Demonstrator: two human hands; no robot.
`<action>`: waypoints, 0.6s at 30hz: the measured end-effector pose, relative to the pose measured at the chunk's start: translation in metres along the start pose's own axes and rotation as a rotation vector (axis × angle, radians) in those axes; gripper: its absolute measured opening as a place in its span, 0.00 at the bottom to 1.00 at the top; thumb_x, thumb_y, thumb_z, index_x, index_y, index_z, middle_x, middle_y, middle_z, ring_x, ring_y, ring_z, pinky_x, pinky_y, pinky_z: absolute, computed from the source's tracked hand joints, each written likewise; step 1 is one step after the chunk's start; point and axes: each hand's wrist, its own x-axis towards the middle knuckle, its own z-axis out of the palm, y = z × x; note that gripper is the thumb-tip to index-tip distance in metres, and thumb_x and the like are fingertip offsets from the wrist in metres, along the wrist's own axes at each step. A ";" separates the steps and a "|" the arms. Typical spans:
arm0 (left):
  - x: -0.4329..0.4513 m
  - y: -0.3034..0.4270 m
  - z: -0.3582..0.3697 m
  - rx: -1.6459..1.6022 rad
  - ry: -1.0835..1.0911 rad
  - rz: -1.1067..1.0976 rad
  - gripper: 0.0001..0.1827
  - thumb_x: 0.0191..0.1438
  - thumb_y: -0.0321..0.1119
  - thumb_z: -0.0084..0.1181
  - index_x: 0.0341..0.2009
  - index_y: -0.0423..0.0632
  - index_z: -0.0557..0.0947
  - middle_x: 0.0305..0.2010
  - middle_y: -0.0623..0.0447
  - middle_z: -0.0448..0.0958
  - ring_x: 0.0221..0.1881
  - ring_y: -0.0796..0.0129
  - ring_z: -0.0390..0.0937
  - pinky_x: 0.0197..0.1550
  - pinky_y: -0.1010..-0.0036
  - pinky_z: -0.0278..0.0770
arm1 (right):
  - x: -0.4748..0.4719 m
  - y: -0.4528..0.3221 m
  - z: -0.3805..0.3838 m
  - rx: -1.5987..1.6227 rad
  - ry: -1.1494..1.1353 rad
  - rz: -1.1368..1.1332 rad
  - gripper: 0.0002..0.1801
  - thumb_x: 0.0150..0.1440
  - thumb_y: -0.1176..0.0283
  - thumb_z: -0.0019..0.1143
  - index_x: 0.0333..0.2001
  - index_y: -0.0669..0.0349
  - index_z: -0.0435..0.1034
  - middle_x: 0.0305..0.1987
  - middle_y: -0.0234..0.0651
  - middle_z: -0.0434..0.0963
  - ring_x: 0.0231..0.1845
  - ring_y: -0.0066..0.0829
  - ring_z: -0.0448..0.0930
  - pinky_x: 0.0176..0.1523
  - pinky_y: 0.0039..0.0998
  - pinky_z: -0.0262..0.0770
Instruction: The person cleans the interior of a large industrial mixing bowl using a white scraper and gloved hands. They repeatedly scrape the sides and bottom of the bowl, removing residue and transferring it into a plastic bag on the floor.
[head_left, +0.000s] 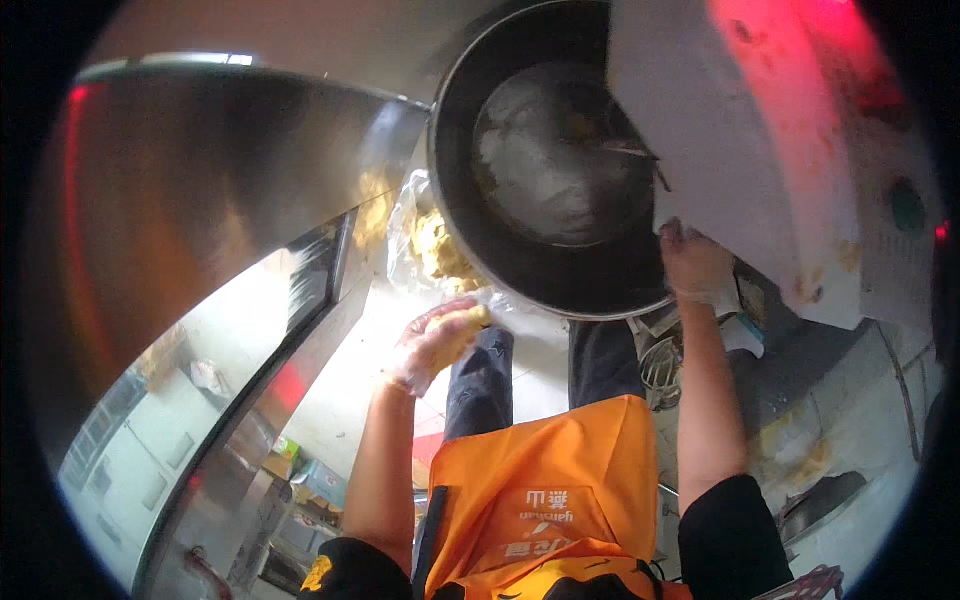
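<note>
My left hand (442, 341), in what looks like a thin clear glove, is closed around a lump of yellow dough (474, 315). It is in front of a clear plastic bag (401, 251) with more yellow dough (442, 251) in it. Right of the bag is a wide, dark round pan (525, 277) with a shiny, liquid-looking middle. A thin stick-like thing (630, 148) reaches over the pan from the right. My right hand (696, 262) is blurred at the pan's right rim, by the white panel's lower edge. Whether it grips anything is unclear.
A large white panel (720, 150) with stains overhangs the pan's right side. A curved shiny metal surface (225, 165) fills the upper left. Below on the right is a wire whisk-like thing (661, 375). Boxes (322, 484) stand low on the left.
</note>
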 end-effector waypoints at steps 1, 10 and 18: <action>0.015 -0.030 -0.026 0.059 0.138 -0.042 0.26 0.51 0.45 0.62 0.51 0.43 0.80 0.44 0.47 0.81 0.42 0.60 0.78 0.44 0.66 0.77 | -0.001 0.000 0.001 -0.023 -0.076 0.022 0.24 0.53 0.54 0.56 0.37 0.68 0.77 0.36 0.50 0.80 0.37 0.54 0.79 0.44 0.49 0.75; 0.189 -0.167 -0.137 -0.010 0.408 0.238 0.17 0.59 0.39 0.58 0.47 0.46 0.70 0.32 0.52 0.76 0.34 0.71 0.74 0.31 0.74 0.74 | 0.001 0.007 0.018 -0.003 0.000 0.071 0.25 0.57 0.52 0.51 0.37 0.69 0.75 0.35 0.57 0.78 0.33 0.58 0.79 0.39 0.50 0.74; 0.266 -0.192 -0.127 0.195 0.578 0.150 0.28 0.53 0.36 0.65 0.53 0.46 0.64 0.44 0.45 0.73 0.41 0.63 0.76 0.46 0.72 0.78 | 0.001 0.007 0.003 -0.098 -0.199 0.211 0.25 0.59 0.54 0.49 0.40 0.70 0.73 0.35 0.61 0.78 0.35 0.58 0.80 0.35 0.47 0.75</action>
